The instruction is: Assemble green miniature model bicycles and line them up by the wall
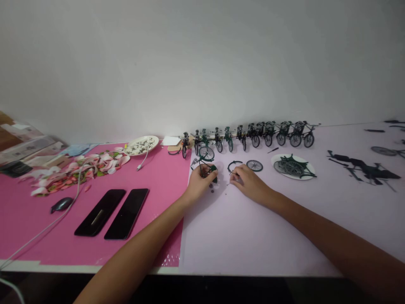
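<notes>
My left hand (202, 180) is closed around a dark green miniature bicycle (206, 153), its spoked wheel pointing away from me. The fingers cover much of its frame. Just to the right, my right hand (245, 180) has thumb and fingers pinched together. A tiny thin part seems to be at its fingertips, too small to name. Beyond that hand lie a black curved piece (234, 164) and a loose spoked wheel (255, 165). A few tiny dark bits (212, 191) are on the table between my hands.
Several finished miniature bicycles (295, 139) line the wall. At right are a white plate (308, 178) of wheels and frames, and loose black parts (363, 166). Two phones (126, 214), a mouse (61, 204), pink petals (104, 162), a cable (47, 237) and another plate (153, 145) lie left.
</notes>
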Available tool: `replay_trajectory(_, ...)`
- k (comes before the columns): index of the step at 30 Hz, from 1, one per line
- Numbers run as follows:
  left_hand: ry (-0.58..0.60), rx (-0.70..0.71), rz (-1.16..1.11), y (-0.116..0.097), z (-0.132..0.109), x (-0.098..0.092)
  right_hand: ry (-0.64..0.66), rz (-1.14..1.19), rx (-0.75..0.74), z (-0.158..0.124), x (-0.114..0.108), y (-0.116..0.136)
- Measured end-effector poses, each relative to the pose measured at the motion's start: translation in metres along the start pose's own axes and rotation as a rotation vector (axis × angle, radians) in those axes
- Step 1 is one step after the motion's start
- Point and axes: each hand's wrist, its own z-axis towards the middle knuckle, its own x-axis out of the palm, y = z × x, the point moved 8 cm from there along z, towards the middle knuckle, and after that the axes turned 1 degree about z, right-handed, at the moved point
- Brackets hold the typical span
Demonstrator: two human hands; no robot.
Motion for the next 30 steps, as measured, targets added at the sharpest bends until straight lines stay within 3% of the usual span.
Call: replay_trajectory(30, 0.003, -0.003, 0.025, 0.0040, -0.0006, 0.0028, -0.008, -0.005, 0.063, -0.0007, -0.0051, -0.0032)
